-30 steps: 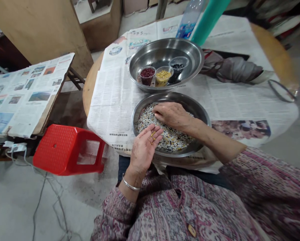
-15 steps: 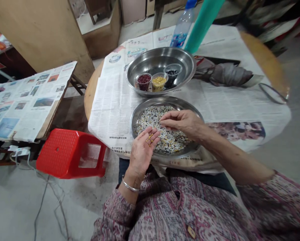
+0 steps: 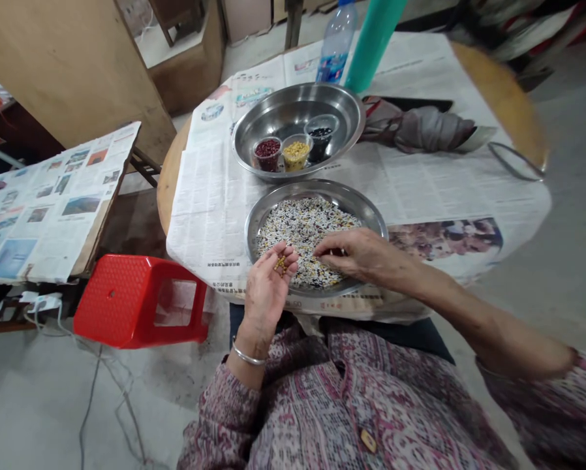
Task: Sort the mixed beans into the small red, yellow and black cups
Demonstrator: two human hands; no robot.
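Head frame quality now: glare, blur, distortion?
Head view: glare streaks on upper steel bowl. Head view: right sleeve stretched at edge, likely wide-angle distortion. Head view: background clutter at top right soft; grains too fine to separate.

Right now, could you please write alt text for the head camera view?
Left hand cups yellow beans while right hand reaches into a steel basin of mixed grains. Behind it, another basin holds cups of red, yellow and black beans, on a newspaper-covered table.
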